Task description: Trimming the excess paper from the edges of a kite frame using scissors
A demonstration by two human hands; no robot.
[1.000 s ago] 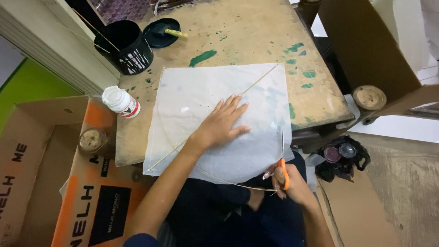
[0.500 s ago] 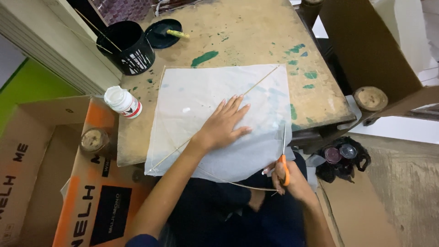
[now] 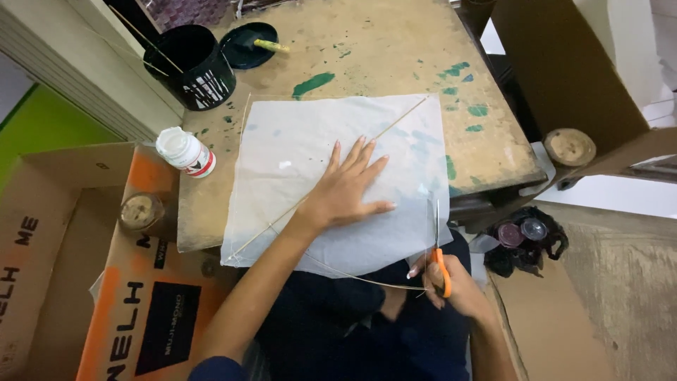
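The head view is filled by a worn wooden table (image 3: 395, 49) stained with green paint, on which a sheet of thin white paper (image 3: 296, 141) is spread, its near edge hanging over the table's front. A thin bamboo stick (image 3: 395, 121) is laid diagonally across the sheet, and a second, bowed stick (image 3: 352, 275) is seen along the near edge.

By the look of it, the framing is already in place and the trimming is only just begun: the scissors (image 3: 436, 243), with orange handles, are set at the sheet's lower right edge, blades pointing away from the body, and most of that right edge appears uncut. How much has been trimmed elsewhere cannot be told.

The left hand (image 3: 349, 187) is pressed flat on the middle of the paper, fingers spread and pointing away, the forearm reaching in from the lower left. The right hand (image 3: 451, 282) is closed around the scissor handles just off the table's front edge, wrist low.

A black pot (image 3: 194, 70), a dark dish (image 3: 247, 46) and a white bottle (image 3: 185, 152) are left at the table's far left.
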